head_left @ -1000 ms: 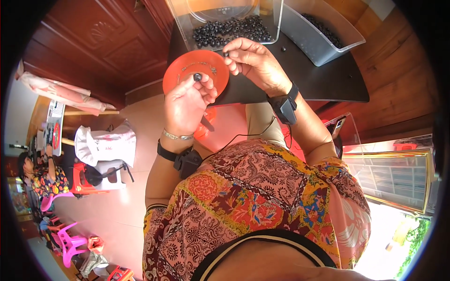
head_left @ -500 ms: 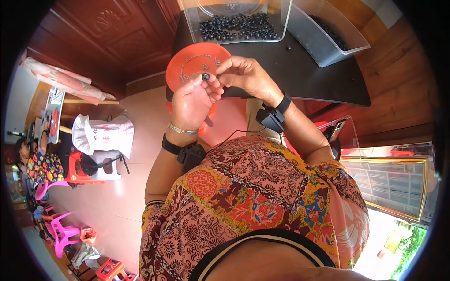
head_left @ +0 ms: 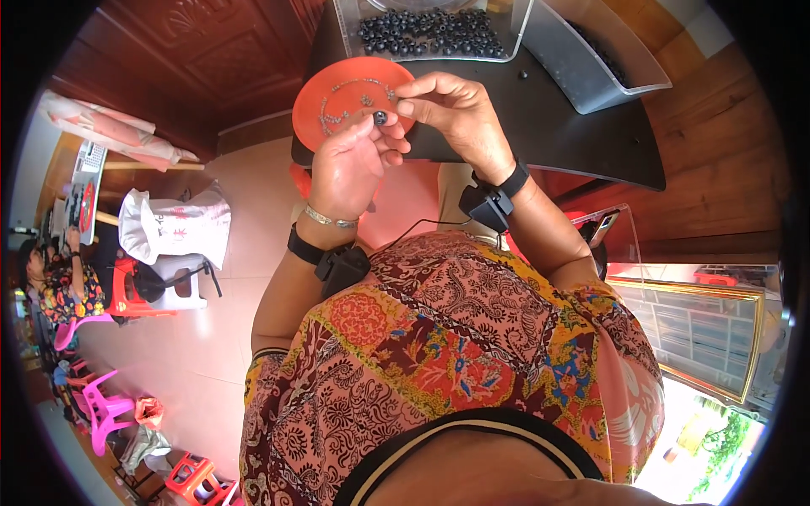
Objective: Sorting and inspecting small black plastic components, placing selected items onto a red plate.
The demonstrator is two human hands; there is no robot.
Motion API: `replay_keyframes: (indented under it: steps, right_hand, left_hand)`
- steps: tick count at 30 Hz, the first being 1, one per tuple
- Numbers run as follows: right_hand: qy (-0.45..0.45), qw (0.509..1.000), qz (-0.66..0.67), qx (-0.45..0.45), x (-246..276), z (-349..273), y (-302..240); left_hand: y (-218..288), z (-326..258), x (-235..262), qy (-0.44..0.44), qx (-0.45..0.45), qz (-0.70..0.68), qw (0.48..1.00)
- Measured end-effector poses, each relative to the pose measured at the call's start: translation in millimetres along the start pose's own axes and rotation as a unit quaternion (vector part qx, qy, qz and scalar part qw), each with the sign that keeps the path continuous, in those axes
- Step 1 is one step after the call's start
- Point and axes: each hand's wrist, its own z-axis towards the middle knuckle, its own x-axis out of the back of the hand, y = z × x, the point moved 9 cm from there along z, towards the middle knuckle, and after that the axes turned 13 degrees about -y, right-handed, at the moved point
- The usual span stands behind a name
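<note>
A small dark round bead (head_left: 380, 118) is pinched between thumb and finger of my left hand (head_left: 350, 164), in front of the orange plate. My right hand (head_left: 460, 114) is just to the right, its thumb and index finger closed together at the plate's right rim. Whatever sits between those fingertips is too small to make out. On the orange plate (head_left: 309, 105) lie tiny shiny pieces (head_left: 366, 100), some in a curved row and some in small clusters. My left hand covers the plate's near part.
Beyond the plate, a clear bin (head_left: 512, 34) holds many dark beads. A second greyish bin (head_left: 582, 93) stands to its right on the black table (head_left: 591, 143). One loose bead (head_left: 523, 74) lies near it. At far left, another person (head_left: 72, 282) sits by a table.
My right hand has moved a little away from the bead in my left hand, toward the plate's right rim. The left hand still pinches the bead, now slightly farther right.
</note>
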Motion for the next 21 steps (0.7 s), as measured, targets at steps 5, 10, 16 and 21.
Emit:
replay_keyframes:
  steps: [5,10,16,21]
  right_hand:
    - [-0.040,0.999,0.034,-0.007,-16.5,0.2,2.8]
    - [-0.040,0.999,0.036,0.001,-19.3,-1.0,5.5]
    - [-0.029,0.999,-0.014,0.036,-20.8,-1.5,0.5]
    - [-0.028,1.000,0.014,-0.001,-25.6,-8.2,7.0]
  left_hand:
    - [-6.4,1.0,1.7,-0.001,0.007,-0.017,1.000]
    - [-8.2,-1.3,5.9,0.027,0.007,0.013,1.000]
    - [-10.4,-2.1,4.4,0.037,0.009,0.012,0.999]
    - [-9.1,-3.7,3.8,0.046,0.000,0.003,0.999]
